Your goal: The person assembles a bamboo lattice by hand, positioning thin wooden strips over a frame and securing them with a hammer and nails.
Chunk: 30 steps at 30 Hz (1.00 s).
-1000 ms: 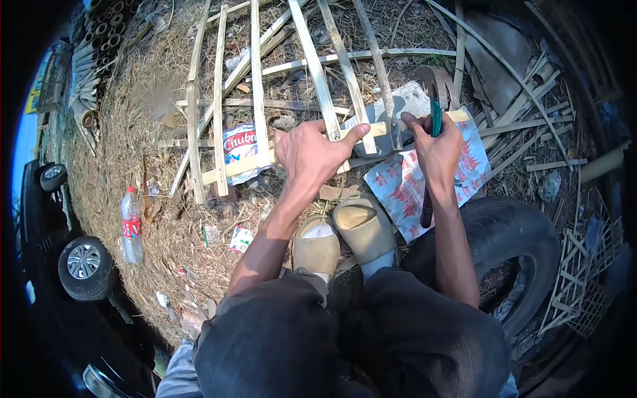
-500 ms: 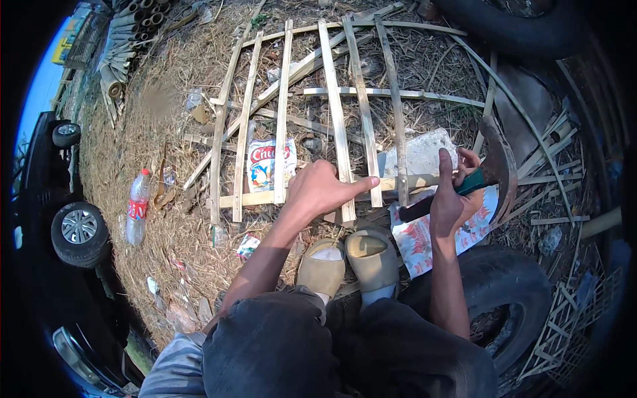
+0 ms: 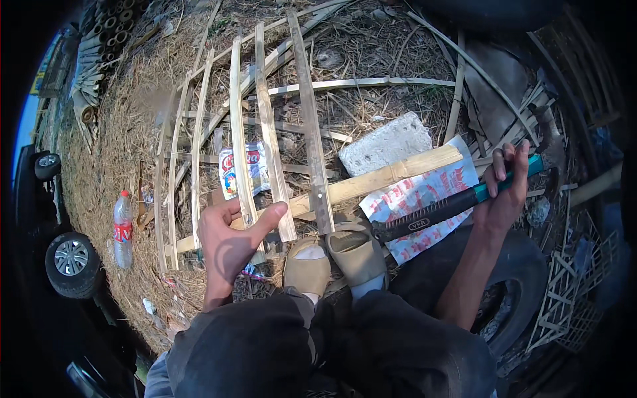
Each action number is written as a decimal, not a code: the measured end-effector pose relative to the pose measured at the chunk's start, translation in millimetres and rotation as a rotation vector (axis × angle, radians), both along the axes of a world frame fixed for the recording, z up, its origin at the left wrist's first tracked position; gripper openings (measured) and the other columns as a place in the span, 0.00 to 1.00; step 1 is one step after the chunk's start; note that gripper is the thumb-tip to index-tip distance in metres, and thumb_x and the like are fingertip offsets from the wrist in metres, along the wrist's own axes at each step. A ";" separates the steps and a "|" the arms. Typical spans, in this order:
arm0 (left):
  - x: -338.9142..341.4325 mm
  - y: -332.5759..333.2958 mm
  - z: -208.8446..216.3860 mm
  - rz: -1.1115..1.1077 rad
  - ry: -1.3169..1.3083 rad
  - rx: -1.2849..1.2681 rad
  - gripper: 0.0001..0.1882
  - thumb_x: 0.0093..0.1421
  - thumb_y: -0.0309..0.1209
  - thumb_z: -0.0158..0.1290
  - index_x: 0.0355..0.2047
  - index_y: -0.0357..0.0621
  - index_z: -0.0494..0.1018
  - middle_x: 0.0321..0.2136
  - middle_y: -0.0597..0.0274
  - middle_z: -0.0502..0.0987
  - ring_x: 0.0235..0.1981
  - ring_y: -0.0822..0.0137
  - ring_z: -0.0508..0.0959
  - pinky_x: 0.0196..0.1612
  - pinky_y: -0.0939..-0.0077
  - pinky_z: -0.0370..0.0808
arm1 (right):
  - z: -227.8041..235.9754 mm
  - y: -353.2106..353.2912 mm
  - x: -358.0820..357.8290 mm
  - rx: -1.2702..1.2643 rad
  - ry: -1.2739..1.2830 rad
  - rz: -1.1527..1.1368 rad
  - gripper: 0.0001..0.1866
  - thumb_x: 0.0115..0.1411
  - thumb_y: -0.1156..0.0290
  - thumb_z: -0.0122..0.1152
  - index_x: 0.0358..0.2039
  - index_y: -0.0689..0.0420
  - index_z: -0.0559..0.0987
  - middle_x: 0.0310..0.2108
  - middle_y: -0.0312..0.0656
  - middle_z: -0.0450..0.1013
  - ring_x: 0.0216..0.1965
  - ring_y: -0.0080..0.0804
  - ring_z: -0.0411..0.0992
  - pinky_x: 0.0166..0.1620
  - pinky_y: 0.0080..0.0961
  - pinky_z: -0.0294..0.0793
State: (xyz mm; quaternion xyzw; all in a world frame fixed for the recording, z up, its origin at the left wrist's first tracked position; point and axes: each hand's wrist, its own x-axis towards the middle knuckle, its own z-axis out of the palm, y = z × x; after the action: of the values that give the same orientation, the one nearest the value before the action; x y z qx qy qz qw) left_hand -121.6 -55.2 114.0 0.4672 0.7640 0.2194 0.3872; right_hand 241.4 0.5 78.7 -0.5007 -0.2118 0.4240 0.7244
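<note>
My left hand (image 3: 229,245) grips the near edge of a bamboo slat frame (image 3: 317,146), its thumb laid over one of the upright strips. The frame has several narrow uprights across a thicker crosspiece (image 3: 391,174), whose bare end sticks out on the right. My right hand (image 3: 504,189) is closed round a hammer (image 3: 431,219) with a black rubber grip and green shaft. The grip points left, apart from the frame, and the dark head lies to the right of the hand. A pale block (image 3: 388,146) sits on the ground behind the crosspiece.
A red-and-white printed sheet (image 3: 405,199) lies under the hammer. Tyres (image 3: 524,259) stand at the right and far edge. My sandals (image 3: 358,255) are just below the frame. Left are a plastic bottle (image 3: 123,232) and a dark vehicle's wheel (image 3: 71,259); bamboo poles (image 3: 106,43) lie behind.
The bamboo frame has shifted left and tilted, with my left hand moving left and nearer to me. My right hand has moved right, and the hammer's grip now shows at full length.
</note>
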 end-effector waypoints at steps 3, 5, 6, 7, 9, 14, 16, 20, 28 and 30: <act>-3.0 -3.8 27.1 0.147 -0.064 0.026 0.23 0.54 0.46 0.70 0.36 0.34 0.84 0.25 0.58 0.84 0.25 0.74 0.79 0.34 0.76 0.75 | -11.1 -2.4 28.5 0.128 0.175 0.080 0.15 0.70 0.57 0.61 0.33 0.55 0.74 0.28 0.30 0.67 0.22 0.11 0.58 0.17 0.11 0.54; -6.2 -2.4 33.3 0.184 -0.058 0.093 0.21 0.56 0.44 0.69 0.36 0.35 0.85 0.25 0.60 0.84 0.26 0.76 0.78 0.33 0.79 0.74 | -23.1 -1.7 35.2 -0.020 0.125 0.004 0.15 0.69 0.57 0.62 0.32 0.54 0.74 0.28 0.29 0.67 0.21 0.10 0.57 0.18 0.12 0.53; -1.5 5.8 28.9 0.204 -0.013 0.117 0.21 0.55 0.45 0.69 0.35 0.36 0.85 0.25 0.60 0.84 0.25 0.76 0.78 0.33 0.78 0.74 | -29.6 -2.3 41.4 -0.046 0.121 -0.014 0.12 0.71 0.61 0.59 0.39 0.56 0.72 0.31 0.32 0.67 0.22 0.11 0.57 0.17 0.09 0.54; 3.2 14.6 27.2 0.230 0.045 0.143 0.22 0.55 0.47 0.70 0.34 0.37 0.85 0.25 0.61 0.83 0.24 0.76 0.78 0.33 0.77 0.74 | -36.7 -0.5 43.7 -0.056 0.129 -0.008 0.12 0.71 0.61 0.59 0.39 0.56 0.72 0.31 0.32 0.67 0.22 0.11 0.57 0.17 0.09 0.54; 10.3 34.5 4.4 0.203 0.084 0.179 0.28 0.54 0.54 0.69 0.31 0.35 0.85 0.20 0.62 0.81 0.21 0.74 0.76 0.30 0.75 0.73 | -49.1 1.8 45.0 -0.180 0.108 -0.023 0.13 0.69 0.59 0.63 0.39 0.55 0.73 0.30 0.31 0.67 0.21 0.10 0.56 0.17 0.10 0.53; 46.4 77.4 -81.0 0.112 0.267 0.070 0.42 0.46 0.73 0.62 0.19 0.37 0.80 0.13 0.53 0.75 0.19 0.55 0.77 0.31 0.57 0.74 | -78.4 6.4 57.9 -0.481 -0.012 0.028 0.15 0.65 0.57 0.69 0.31 0.52 0.74 0.24 0.28 0.63 0.21 0.14 0.59 0.20 0.14 0.55; 57.8 81.5 -103.1 0.061 0.351 0.059 0.40 0.46 0.72 0.62 0.28 0.40 0.85 0.17 0.48 0.80 0.26 0.48 0.83 0.36 0.55 0.76 | -92.4 7.4 50.5 -0.569 -0.103 0.032 0.17 0.64 0.55 0.70 0.30 0.52 0.74 0.23 0.28 0.63 0.21 0.14 0.60 0.21 0.14 0.55; 80.0 76.6 -134.6 -0.004 0.336 0.067 0.40 0.47 0.72 0.60 0.36 0.43 0.86 0.21 0.48 0.83 0.30 0.48 0.85 0.38 0.56 0.79 | -100.8 10.5 32.2 -0.657 -0.451 0.083 0.20 0.60 0.53 0.72 0.31 0.59 0.80 0.25 0.33 0.72 0.23 0.17 0.66 0.25 0.17 0.62; 83.9 75.8 -133.6 -0.075 0.236 0.022 0.38 0.48 0.69 0.61 0.32 0.43 0.86 0.23 0.44 0.83 0.30 0.45 0.85 0.37 0.54 0.79 | -122.8 32.7 -26.1 -0.687 -1.111 0.401 0.22 0.57 0.57 0.74 0.24 0.63 0.75 0.20 0.45 0.73 0.23 0.33 0.70 0.32 0.36 0.71; 82.3 81.3 -137.8 -0.108 0.306 0.015 0.41 0.47 0.69 0.62 0.29 0.35 0.84 0.20 0.41 0.81 0.27 0.43 0.84 0.33 0.52 0.79 | -119.9 27.7 -33.7 -0.671 -1.156 0.411 0.25 0.56 0.55 0.75 0.21 0.61 0.71 0.18 0.47 0.72 0.21 0.37 0.68 0.31 0.37 0.70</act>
State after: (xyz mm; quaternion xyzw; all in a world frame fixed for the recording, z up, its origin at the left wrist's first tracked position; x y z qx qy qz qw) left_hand -39.4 26.1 -23.9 0.5383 0.7863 0.1304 0.2738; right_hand 207.6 28.2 -41.2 -0.7924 -0.5114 0.2604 0.2068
